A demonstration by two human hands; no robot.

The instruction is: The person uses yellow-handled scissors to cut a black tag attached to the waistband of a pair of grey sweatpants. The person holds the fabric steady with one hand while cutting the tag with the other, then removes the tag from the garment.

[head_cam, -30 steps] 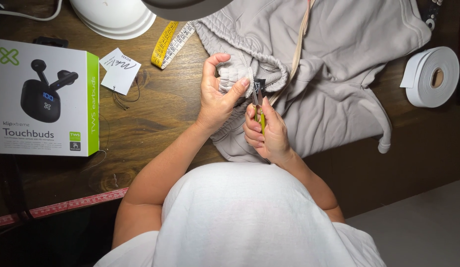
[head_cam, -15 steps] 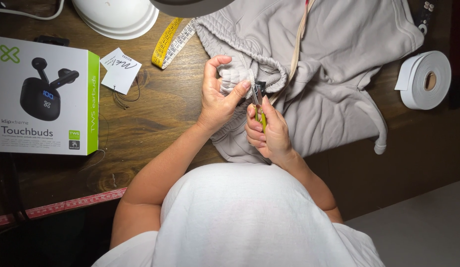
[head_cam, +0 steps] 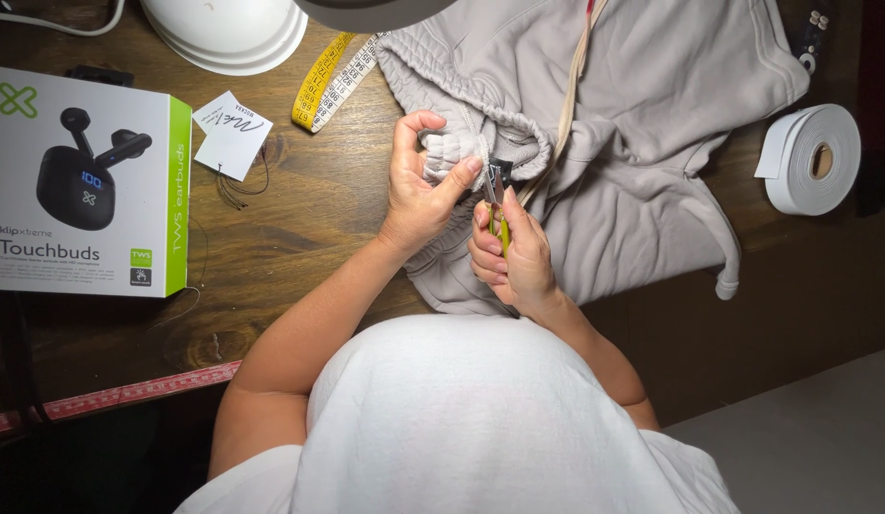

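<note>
Grey fabric: sweatpants [head_cam: 642, 181] lie spread on the wooden table [head_cam: 300, 238], with the gathered elastic waistband [head_cam: 462, 143] pulled toward the person's body at the near edge.
Work point: a small dark tab [head_cam: 501, 168] at the waistband edge, just beside the beige drawcord [head_cam: 568, 105].
Left hand [head_cam: 419, 195]: thumb and fingers pinch the waistband ruffle, lifting it off the table; keep it taut so stitches stand clear of the cloth.
Right hand [head_cam: 514, 257]: fingers curled tight round a small yellow-handled snipping tool [head_cam: 498, 214], its metal tip touching the tab.
Technique: judged best to cut thread only, tip angled away from the knit, in short bites.
Risk: nicking the elastic casing or the drawcord.
Surroundings: yellow tape measure [head_cam: 321, 81] and white paper tag [head_cam: 231, 133] to the left; white tape roll [head_cam: 812, 157] well apart to the right; earbud box [head_cam: 86, 181] far left.
</note>
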